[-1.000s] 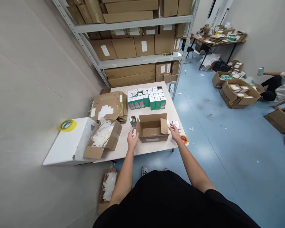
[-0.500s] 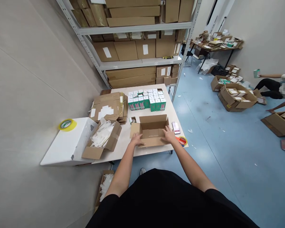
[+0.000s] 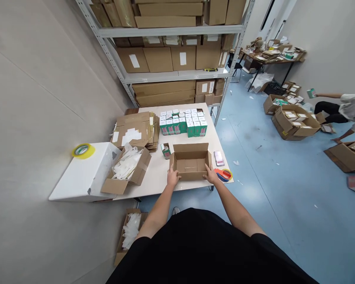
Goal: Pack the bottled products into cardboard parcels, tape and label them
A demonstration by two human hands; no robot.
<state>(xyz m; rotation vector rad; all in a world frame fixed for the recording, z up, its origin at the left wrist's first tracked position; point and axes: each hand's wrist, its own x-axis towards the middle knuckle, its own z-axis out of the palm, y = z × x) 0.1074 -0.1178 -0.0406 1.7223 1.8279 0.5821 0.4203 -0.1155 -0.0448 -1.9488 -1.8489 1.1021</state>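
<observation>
An open, empty cardboard box (image 3: pixel 191 152) stands on the white table (image 3: pixel 161 171) in front of me. My left hand (image 3: pixel 172 177) grips its near left corner. My right hand (image 3: pixel 211 174) grips its near right corner. Behind the box stands a block of several green-and-white small cartons (image 3: pixel 182 122). One single small carton (image 3: pixel 165 150) sits just left of the box.
Stacked flat cardboard (image 3: pixel 135 131) and a box of white bags (image 3: pixel 127 169) lie left. A phone (image 3: pixel 219 158) and a tape dispenser (image 3: pixel 224 174) lie right of the box. A tape roll (image 3: pixel 83 150) sits on a white bin. Shelving (image 3: pixel 177 73) stands behind. Another person (image 3: pixel 344 108) works among floor boxes at right.
Both hands went from beside the box, to its flaps, to its near corners. The near flaps now stand folded down and the box sits squarer to me.
</observation>
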